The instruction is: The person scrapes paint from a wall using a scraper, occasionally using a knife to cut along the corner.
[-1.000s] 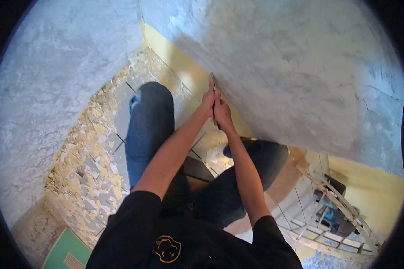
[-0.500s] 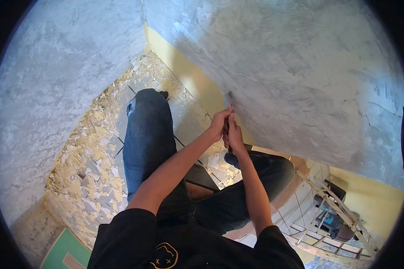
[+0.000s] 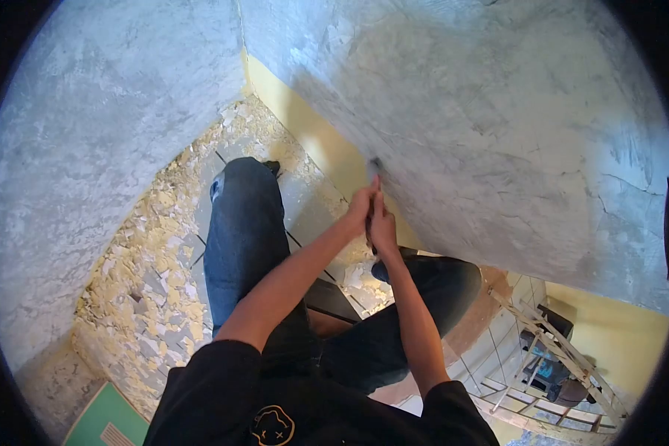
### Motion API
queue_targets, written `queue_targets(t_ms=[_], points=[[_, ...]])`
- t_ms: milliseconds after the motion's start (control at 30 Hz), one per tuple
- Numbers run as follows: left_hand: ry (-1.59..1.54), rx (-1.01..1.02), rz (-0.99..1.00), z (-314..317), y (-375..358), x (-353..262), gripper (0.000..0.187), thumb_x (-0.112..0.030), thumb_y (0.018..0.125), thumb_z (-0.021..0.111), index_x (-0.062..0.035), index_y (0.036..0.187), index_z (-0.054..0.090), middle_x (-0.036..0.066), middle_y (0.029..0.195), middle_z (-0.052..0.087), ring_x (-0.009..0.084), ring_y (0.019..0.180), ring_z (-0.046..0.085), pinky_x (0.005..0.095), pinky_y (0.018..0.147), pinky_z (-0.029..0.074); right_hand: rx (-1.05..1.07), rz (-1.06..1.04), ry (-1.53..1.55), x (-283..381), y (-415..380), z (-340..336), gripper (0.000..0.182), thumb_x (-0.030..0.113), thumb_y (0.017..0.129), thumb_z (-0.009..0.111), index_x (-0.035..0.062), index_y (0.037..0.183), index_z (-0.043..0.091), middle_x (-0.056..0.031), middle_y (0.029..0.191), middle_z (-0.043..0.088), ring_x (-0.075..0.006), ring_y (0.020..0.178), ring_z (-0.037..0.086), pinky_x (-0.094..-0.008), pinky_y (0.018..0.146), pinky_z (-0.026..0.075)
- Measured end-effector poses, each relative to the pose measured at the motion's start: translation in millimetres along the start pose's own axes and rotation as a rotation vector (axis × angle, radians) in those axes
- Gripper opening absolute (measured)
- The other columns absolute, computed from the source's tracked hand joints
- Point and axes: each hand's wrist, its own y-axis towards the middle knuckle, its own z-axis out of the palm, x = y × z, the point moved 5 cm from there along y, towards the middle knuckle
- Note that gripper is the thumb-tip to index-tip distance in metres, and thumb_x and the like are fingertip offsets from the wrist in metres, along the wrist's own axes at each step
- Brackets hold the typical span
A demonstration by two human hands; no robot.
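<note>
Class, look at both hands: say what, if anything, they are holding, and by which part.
The left hand and right hand hold a scraper-like tool by its dark handle; the fingers hide much of it.

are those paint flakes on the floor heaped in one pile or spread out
Spread out: the flakes lie scattered along the base of the left wall, partly covering the tiles.
</note>
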Motion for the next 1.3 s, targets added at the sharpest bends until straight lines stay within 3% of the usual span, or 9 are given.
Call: queue_targets(t_ms=[200,300,633,833,867,1033,1100,1200,1300], points=[[-0.102,-0.055,-0.025,-8.7,1.3,3.2,0.042,-0.045,0.09,0.054,-0.0122,0.064,0.049,0.005,0.061,0.052,0.0197,0.059,0.053,0.035,0.059,0.046,0.062,0.049,0.064,4.2,-9.4,1.0,0.067,0.068,0.091,0.027,0.0097,0.062,0.044,0.0011,0.044,0.035,-0.0116,0.032,0.034,-0.0291,0.032,0.029],[-0.013,-0.064,-0.016,-7.7,-11.1,7.3,0.042,-0.045,0.089,0.054,-0.0118,0.065,0.049,0.006,0.061,0.052,0.0198,0.06,0.054,0.0354,0.06,0.045,0.079,0.006,0.088,-4.6,-15.1,2.2,0.072,0.065,0.092,0.025,0.0003,0.081,0.054,-0.003,0.044,0.041,-0.0161,0.034,0.043,-0.0323,0.035,0.035],[-0.069,-0.044,-0.006,-6.3,-1.1,1.9,0.041,-0.043,0.091,0.053,-0.013,0.065,0.046,0.006,0.06,0.047,0.0218,0.062,0.052,0.0377,0.062,0.045,0.049,0.017,-0.015,-3.4,0.4,-2.4,0.076,0.066,0.091,0.025,0.0018,0.06,0.051,-0.0042,0.043,0.042,-0.0171,0.033,0.043,-0.0335,0.035,0.036],[-0.036,-0.029,-0.037,2.4,-1.6,11.1,0.037,-0.039,0.091,0.052,-0.0108,0.067,0.052,0.006,0.063,0.054,0.0198,0.059,0.052,0.0352,0.056,0.044,0.119,0.045,-0.023,-3.9,-16.4,-14.4,0.079,0.068,0.091,0.022,-0.0028,0.088,0.057,-0.0071,0.046,0.047,-0.0175,0.034,0.046,-0.0346,0.035,0.037],[-0.089,-0.045,0.035,-3.0,8.6,5.9,0.035,-0.037,0.091,0.052,-0.0104,0.068,0.051,0.006,0.064,0.053,0.0199,0.059,0.052,0.0351,0.057,0.044,-0.033,-0.143,-0.033,9.9,-10.8,-10.4,0.081,0.069,0.09,0.022,-0.0027,0.087,0.059,-0.0088,0.046,0.049,-0.0191,0.034,0.047,-0.0357,0.035,0.038],[-0.185,-0.127,0.028,-21.2,11.5,-14.9,0.04,-0.042,0.091,0.054,-0.0106,0.067,0.048,0.005,0.061,0.048,0.0202,0.057,0.05,0.0359,0.057,0.043,0.098,0.022,-0.158,11.8,12.6,18.0,0.08,0.068,0.09,0.025,-0.0037,0.092,0.059,-0.0095,0.048,0.05,-0.0202,0.035,0.049,-0.0355,0.036,0.039],[-0.167,-0.108,0.02,-15.9,2.5,-13.0,0.041,-0.045,0.09,0.056,-0.0115,0.067,0.048,0.005,0.06,0.049,0.0198,0.056,0.05,0.0359,0.055,0.043,0.058,-0.021,-0.037,17.4,2.6,14.0,0.07,0.066,0.091,0.028,0.004,0.068,0.051,-0.0022,0.045,0.042,-0.0135,0.033,0.042,-0.0298,0.032,0.033],[-0.108,-0.099,-0.024,-7.3,-6.7,0.3,0.044,-0.049,0.088,0.057,-0.0154,0.064,0.041,0.004,0.06,0.044,0.0196,0.058,0.046,0.0358,0.056,0.04,0.075,-0.015,0.053,6.6,-9.9,4.2,0.069,0.066,0.091,0.029,0.0044,0.066,0.05,-0.0016,0.044,0.041,-0.0125,0.033,0.041,-0.0289,0.031,0.031],[-0.073,-0.085,-0.029,-4.2,-0.9,3.0,0.044,-0.05,0.087,0.057,-0.0147,0.065,0.044,0.004,0.059,0.045,0.0196,0.06,0.05,0.0347,0.057,0.041,0.071,0.072,-0.033,-1.8,-6.5,-6.7,0.074,0.066,0.091,0.028,-0.0021,0.082,0.056,-0.0069,0.046,0.046,-0.0188,0.035,0.046,-0.0348,0.036,0.037]])
